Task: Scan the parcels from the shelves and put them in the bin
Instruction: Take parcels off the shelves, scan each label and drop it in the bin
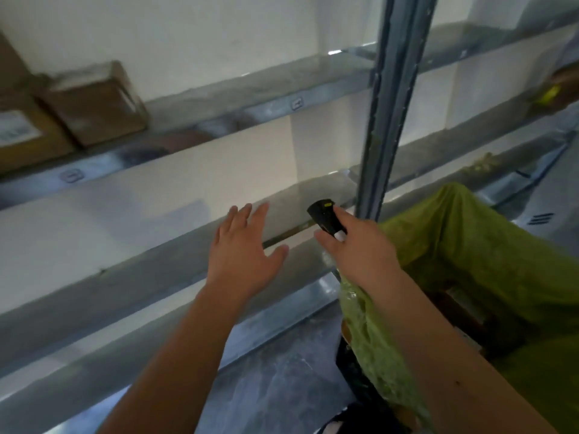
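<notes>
A: Hands first, please. What are they doing?

B: Left hand (242,245), centre of the frame, is spread flat with straight fingers and holds nothing. It hovers in front of a bare metal shelf (156,267). Right hand (357,245), just to its right, grips a small black scanner (324,219) with a yellow mark, which points up and away toward the shelves.

A: Where are the parcels?

B: Two brown cardboard boxes (94,104) sit in the upper left of the frame, on a higher shelf, one with a white label. They are blurred. They lie up and to the left of both hands, well apart from the fingers.

A: Which hand is nearer?

B: The left one, and it is free, so I judge it would make the reach up and leftward while the scanner follows.

A: And the bin?

B: The bin (470,245), lined with a green bag, fills the lower right of the frame, beside the right forearm. Something brown shows inside.
</notes>
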Available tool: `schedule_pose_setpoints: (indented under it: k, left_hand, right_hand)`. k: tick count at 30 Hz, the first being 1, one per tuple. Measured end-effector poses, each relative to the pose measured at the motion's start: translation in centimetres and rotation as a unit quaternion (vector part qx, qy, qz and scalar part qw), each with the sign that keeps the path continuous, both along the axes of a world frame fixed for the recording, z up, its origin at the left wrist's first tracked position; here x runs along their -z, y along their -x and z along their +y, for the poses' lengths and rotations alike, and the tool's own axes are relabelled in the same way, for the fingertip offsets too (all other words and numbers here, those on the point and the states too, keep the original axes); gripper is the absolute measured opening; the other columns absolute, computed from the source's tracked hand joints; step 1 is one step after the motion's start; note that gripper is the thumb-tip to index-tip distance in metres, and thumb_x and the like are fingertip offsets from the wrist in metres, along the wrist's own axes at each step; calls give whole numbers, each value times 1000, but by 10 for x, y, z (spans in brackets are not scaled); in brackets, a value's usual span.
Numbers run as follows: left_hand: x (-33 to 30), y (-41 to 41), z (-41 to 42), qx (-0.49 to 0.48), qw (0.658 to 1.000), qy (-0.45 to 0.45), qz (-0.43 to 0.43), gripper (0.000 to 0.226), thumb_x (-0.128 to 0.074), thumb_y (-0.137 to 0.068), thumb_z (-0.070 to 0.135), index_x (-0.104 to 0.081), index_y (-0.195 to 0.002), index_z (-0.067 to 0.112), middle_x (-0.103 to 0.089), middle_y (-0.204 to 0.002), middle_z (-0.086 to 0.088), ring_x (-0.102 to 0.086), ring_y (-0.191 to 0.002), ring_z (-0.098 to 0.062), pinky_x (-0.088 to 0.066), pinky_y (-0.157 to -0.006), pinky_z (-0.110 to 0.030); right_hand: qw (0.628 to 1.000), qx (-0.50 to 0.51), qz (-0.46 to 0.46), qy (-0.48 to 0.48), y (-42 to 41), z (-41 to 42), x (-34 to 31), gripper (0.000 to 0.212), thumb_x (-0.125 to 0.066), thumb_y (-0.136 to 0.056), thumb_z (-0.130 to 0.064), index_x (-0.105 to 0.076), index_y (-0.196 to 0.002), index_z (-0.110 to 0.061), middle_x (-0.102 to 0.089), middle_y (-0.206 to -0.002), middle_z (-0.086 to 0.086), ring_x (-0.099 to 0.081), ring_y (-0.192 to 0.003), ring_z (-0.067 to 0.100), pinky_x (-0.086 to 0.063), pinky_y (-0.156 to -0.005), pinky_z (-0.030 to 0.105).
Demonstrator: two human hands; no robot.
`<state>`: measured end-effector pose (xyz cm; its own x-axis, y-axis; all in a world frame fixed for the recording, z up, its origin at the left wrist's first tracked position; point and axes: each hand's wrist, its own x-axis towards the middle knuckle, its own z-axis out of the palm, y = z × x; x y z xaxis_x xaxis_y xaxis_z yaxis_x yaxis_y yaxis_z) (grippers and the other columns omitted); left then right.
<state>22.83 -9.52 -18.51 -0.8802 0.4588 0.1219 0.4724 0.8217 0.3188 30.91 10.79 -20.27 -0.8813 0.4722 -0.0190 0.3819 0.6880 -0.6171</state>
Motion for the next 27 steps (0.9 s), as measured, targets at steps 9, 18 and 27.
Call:
schedule_pose_setpoints:
  k: [9, 18, 27]
  left_hand:
    - [-67, -11, -67, -91, 994, 13, 63, 89, -56, -98, 64, -5, -166, 37, -3, -176, -1, 6, -162, -23, -3, -131, -50]
    - [-132, 4, -102, -192, 974, 10, 122, 89, -60, -94, 67, -17, -165, 36, -16, -174, -3, -7, -161, -25, -11, -130, -50]
    - [-185, 28, -135, -216, 972, -1, 93, 83, -64, -95, 61, -26, -163, 35, -28, -170, -1, -23, -156, -26, -26, -126, -47]
  right_hand:
    - [989, -116, 80, -35, 35, -43, -69, 75, -46, -92, -77, -30, -158, -45, -60, -120, 5, -61, -102, 25, -55, -92, 45]
    - [955, -246, 136, -100, 92, -71, -133, 66, -47, -96, -73, -35, -154, -45, -60, -124, 6, -61, -103, 26, -54, -88, 41]
    - [922, -316, 150, -164, 166, -94, -194, 68, -48, -94, -73, -35, -155, -45, -59, -128, 12, -61, -106, 32, -55, -89, 45]
